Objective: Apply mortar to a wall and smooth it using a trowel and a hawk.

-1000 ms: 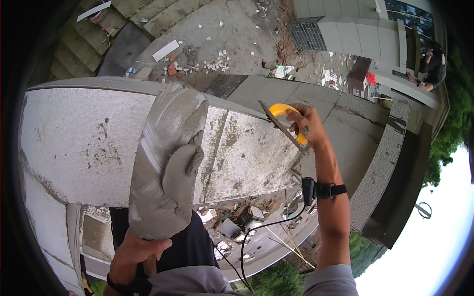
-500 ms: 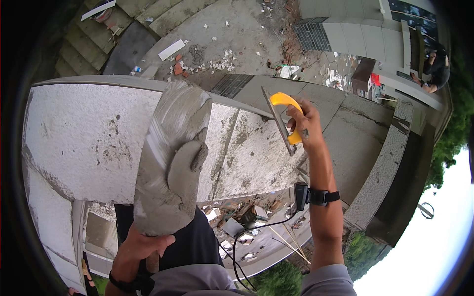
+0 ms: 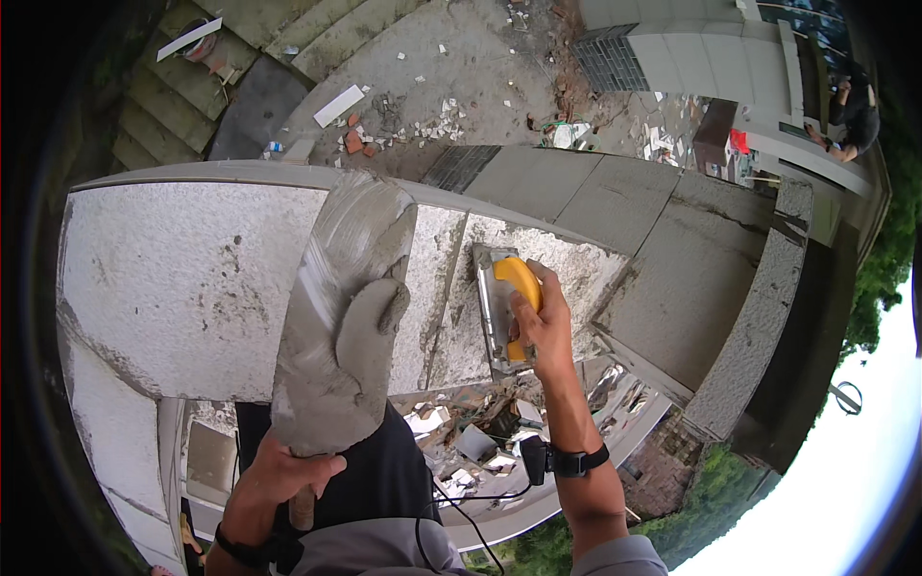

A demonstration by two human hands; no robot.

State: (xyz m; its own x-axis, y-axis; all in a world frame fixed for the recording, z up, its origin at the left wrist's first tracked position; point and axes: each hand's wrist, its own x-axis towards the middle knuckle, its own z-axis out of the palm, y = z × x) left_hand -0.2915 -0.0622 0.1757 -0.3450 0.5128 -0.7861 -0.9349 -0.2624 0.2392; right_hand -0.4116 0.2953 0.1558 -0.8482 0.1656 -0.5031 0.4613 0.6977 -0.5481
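Observation:
My left hand [image 3: 279,485] grips the wooden handle of a long grey mortar board [image 3: 336,317], held up in front of me with a lump of wet grey mortar [image 3: 363,331] on it. My right hand [image 3: 543,326] holds the yellow handle of a steel plastering trowel [image 3: 499,307], whose blade lies flat against the rough grey patch of the wall top [image 3: 451,288]. A black band with a cable sits on my right wrist [image 3: 567,463].
The white plastered wall top [image 3: 182,278] spreads to the left, grey slabs [image 3: 672,259] to the right. Far below lie a rubble-strewn yard [image 3: 451,86], steps [image 3: 182,106] and broken tiles [image 3: 480,432]. A person [image 3: 850,115] crouches at the upper right.
My right hand has brought the trowel down from the air and laid it flat on the rough patch. The mortar board has stayed nearly still.

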